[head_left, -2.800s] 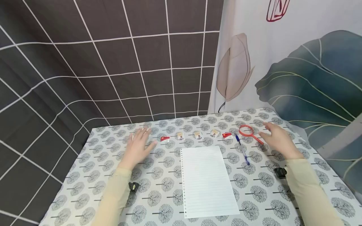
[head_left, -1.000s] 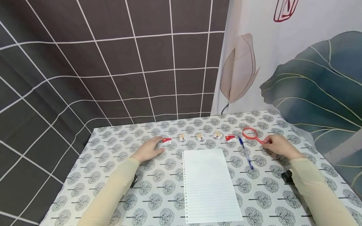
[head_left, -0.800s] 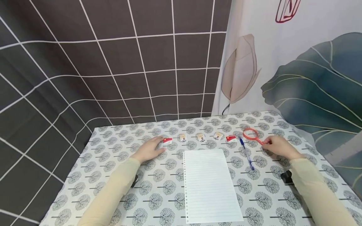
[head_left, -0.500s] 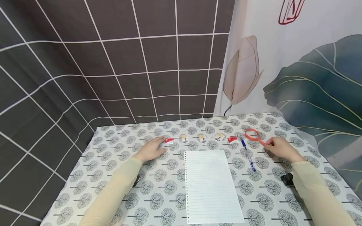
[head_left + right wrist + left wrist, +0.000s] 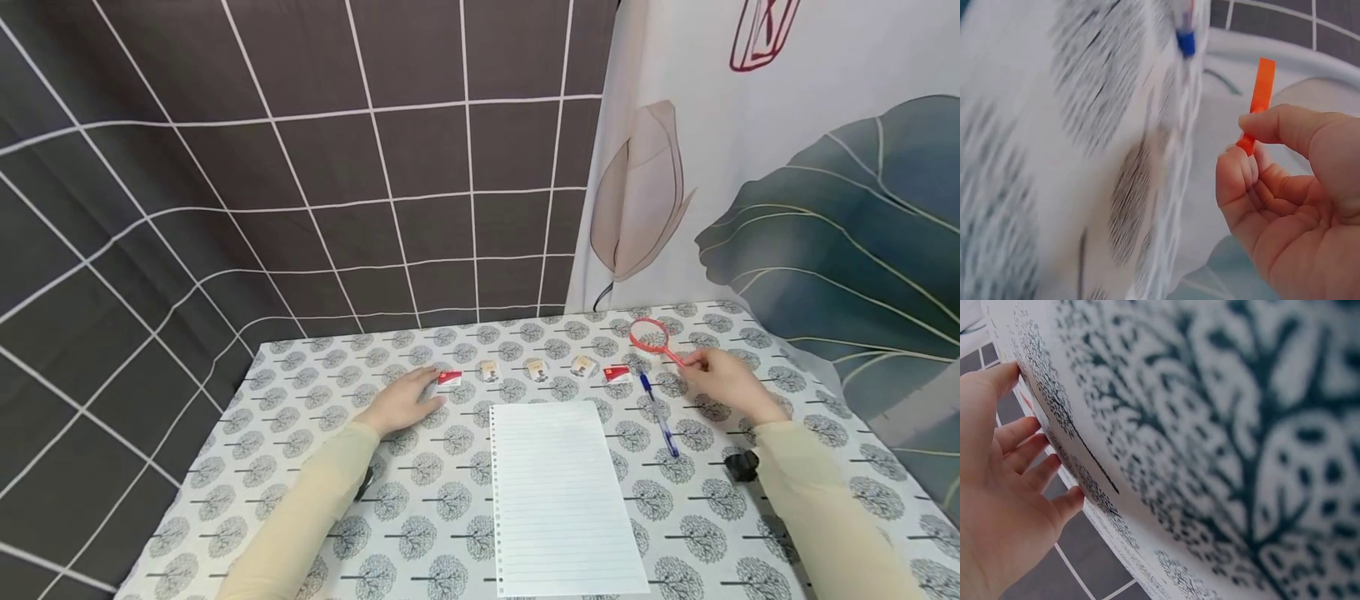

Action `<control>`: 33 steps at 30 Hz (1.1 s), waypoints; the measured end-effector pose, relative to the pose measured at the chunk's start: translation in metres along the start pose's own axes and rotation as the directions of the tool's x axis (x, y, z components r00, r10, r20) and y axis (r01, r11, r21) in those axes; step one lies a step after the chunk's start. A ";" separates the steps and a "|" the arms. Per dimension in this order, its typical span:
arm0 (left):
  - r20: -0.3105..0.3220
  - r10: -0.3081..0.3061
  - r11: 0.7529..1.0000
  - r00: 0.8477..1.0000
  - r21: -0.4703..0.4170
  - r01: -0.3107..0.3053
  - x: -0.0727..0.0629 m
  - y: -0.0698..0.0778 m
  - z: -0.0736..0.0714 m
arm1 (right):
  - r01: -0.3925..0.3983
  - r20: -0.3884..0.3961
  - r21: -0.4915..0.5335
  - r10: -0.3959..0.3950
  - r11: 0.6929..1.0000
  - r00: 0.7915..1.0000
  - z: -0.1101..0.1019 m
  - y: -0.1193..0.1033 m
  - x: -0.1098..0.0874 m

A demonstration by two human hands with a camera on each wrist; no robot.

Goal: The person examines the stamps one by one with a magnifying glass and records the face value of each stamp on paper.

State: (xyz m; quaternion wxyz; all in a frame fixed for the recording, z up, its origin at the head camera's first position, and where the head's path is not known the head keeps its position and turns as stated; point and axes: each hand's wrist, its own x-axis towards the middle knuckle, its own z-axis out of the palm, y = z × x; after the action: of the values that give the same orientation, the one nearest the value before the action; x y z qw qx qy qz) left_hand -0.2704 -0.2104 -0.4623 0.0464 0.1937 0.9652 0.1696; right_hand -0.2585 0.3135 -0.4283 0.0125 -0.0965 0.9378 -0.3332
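Observation:
A magnifying glass (image 5: 666, 350) with a red ring and handle is held up by my right hand (image 5: 727, 384), its round end pointing away to the left. Thumb and fingers pinch the end of the handle, which shows orange in the right wrist view, apart from the cloth. On the left side, my left hand (image 5: 401, 402) rests on the table with relaxed fingers, their tips right at the edge of a small red-and-white card (image 5: 450, 378). In the left wrist view its fingertips (image 5: 1072, 499) touch the tree-print cloth.
Three small pictured pieces (image 5: 536, 370) and another red-and-white card (image 5: 617, 374) continue the row. A blue-capped pen (image 5: 660, 421) lies right of a lined sheet of paper (image 5: 566, 500). A dark checked curtain (image 5: 420, 167) hangs behind the table.
My right hand has taken the magnifying glass by its handle and raised it, moving slightly left and away. My left hand has come right to the red-and-white card and stayed there.

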 end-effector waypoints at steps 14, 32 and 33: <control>0.011 -0.010 1.000 1.000 -0.005 0.010 -0.001 0.003 0.000 | 0.126 -0.032 0.090 -0.123 0.988 0.992 0.041 -0.062 0.035; -0.004 -0.003 1.000 1.000 0.003 0.003 0.000 -0.001 0.004 | 0.227 0.002 0.236 -0.234 0.945 0.972 0.101 -0.137 0.062; -0.004 -0.001 1.000 1.000 0.010 0.001 0.000 -0.002 0.004 | 0.232 -0.001 0.240 -0.239 0.943 0.971 0.103 -0.140 0.062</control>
State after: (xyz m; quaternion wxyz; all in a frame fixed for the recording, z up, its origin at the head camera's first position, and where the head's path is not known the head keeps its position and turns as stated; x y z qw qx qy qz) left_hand -0.2706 -0.2104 -0.4663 0.0434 0.1931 0.9662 0.1651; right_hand -0.2863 0.1310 -0.4179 -0.0027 -0.2105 0.8725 -0.4409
